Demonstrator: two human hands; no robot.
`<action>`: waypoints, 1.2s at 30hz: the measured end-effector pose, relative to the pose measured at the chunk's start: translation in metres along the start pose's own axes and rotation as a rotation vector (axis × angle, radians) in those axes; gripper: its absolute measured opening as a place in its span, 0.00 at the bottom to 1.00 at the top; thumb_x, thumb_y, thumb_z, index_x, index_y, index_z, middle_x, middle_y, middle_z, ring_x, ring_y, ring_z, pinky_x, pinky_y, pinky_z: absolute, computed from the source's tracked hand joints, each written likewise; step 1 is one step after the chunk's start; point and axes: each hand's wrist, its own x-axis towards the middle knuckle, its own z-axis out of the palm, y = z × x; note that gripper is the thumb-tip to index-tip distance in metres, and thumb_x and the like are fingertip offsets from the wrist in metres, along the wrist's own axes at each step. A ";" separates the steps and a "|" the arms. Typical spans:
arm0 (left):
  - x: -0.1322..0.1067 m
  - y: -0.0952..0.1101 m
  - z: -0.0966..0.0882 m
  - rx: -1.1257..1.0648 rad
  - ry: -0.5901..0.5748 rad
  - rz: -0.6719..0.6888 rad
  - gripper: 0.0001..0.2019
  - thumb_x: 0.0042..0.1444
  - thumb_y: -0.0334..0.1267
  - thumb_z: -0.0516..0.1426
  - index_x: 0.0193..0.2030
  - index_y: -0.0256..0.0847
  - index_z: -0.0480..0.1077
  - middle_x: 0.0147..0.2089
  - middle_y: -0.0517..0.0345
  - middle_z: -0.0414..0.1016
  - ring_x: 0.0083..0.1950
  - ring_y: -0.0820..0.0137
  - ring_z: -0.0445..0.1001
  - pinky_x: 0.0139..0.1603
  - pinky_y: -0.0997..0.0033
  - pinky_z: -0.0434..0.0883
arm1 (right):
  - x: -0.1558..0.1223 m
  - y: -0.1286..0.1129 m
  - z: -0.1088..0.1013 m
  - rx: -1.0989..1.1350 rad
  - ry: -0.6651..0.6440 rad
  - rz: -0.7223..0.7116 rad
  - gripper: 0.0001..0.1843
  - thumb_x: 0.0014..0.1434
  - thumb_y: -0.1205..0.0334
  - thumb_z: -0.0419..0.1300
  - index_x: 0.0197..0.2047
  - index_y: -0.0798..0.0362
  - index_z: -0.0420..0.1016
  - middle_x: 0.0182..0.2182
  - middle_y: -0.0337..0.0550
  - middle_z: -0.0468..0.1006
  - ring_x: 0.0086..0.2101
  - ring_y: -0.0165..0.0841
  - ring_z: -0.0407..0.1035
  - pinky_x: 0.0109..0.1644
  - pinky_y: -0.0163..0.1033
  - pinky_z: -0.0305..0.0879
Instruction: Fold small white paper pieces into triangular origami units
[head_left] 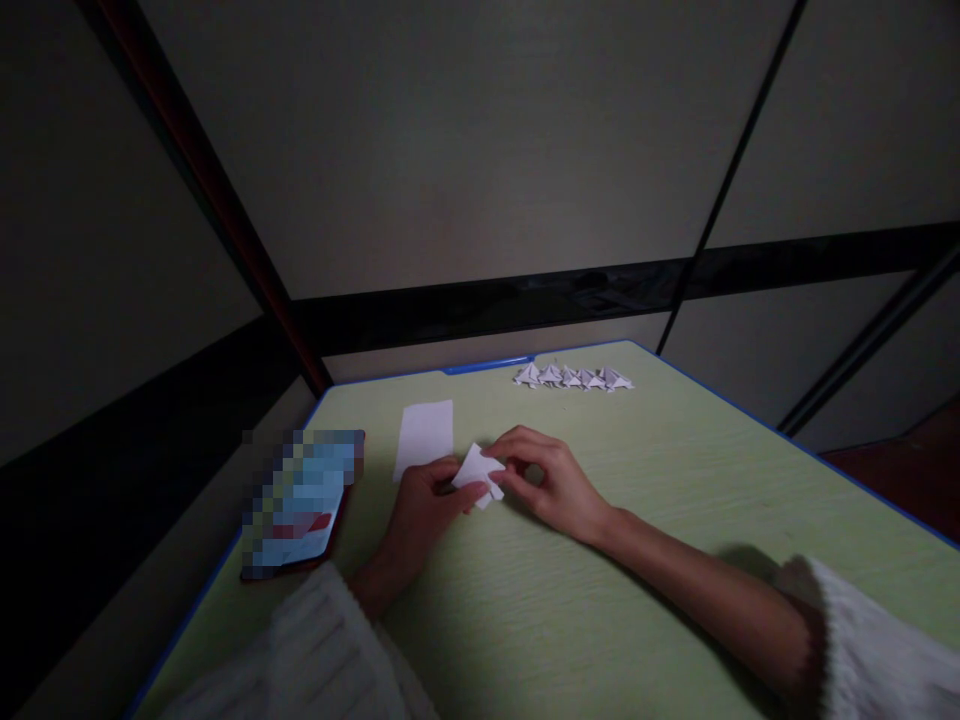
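Two hands on one small folded piece of white paper (pixel 478 476), that's pretty much the whole head view. The left hand (pixel 424 505) pinches it from the left side, fingers closed on the edge, and the right hand (pixel 546 478) grips the other side with thumb and fingertips. The paper sits just above the pale green table (pixel 600 600), about the middle of it. Just behind the hands lies a flat white sheet (pixel 424 436), not folded. At the far edge there's a little row of finished folded paper pieces (pixel 574 377) lined up side by side. A phone (pixel 300 505) lies near the left edge, screen blurred out. Both sleeves are white knit.
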 end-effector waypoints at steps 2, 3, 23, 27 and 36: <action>0.000 0.000 0.001 0.006 -0.002 0.013 0.04 0.33 0.33 0.57 0.16 0.34 0.67 0.17 0.66 0.61 0.20 0.77 0.58 0.20 0.78 0.55 | 0.000 0.000 0.000 -0.020 -0.046 -0.012 0.11 0.50 0.67 0.54 0.38 0.56 0.70 0.31 0.45 0.70 0.26 0.26 0.61 0.28 0.32 0.60; 0.000 0.000 0.001 0.009 -0.003 0.019 0.04 0.32 0.33 0.57 0.15 0.34 0.66 0.17 0.66 0.61 0.21 0.78 0.58 0.20 0.79 0.56 | 0.001 0.000 -0.001 -0.028 -0.075 -0.022 0.11 0.51 0.66 0.53 0.39 0.57 0.70 0.31 0.46 0.70 0.27 0.27 0.62 0.29 0.32 0.60; -0.002 -0.006 0.004 0.048 -0.120 0.112 0.07 0.33 0.31 0.58 0.13 0.36 0.62 0.17 0.67 0.56 0.22 0.78 0.57 0.20 0.81 0.57 | 0.001 0.000 -0.014 -0.217 -0.311 -0.161 0.14 0.57 0.62 0.45 0.36 0.56 0.71 0.30 0.46 0.72 0.32 0.31 0.65 0.36 0.35 0.59; -0.002 -0.005 0.004 0.017 -0.114 0.025 0.03 0.33 0.30 0.58 0.20 0.34 0.69 0.20 0.64 0.64 0.24 0.76 0.62 0.24 0.79 0.60 | 0.003 0.001 -0.008 0.116 -0.169 0.072 0.10 0.52 0.63 0.52 0.36 0.57 0.70 0.30 0.44 0.73 0.30 0.29 0.66 0.34 0.33 0.61; 0.001 -0.006 -0.001 -0.133 -0.047 -0.044 0.05 0.34 0.33 0.59 0.20 0.33 0.69 0.18 0.63 0.68 0.22 0.76 0.64 0.24 0.78 0.60 | 0.008 0.010 -0.004 0.777 -0.046 0.408 0.15 0.39 0.71 0.62 0.34 0.58 0.70 0.24 0.37 0.73 0.23 0.22 0.66 0.30 0.30 0.61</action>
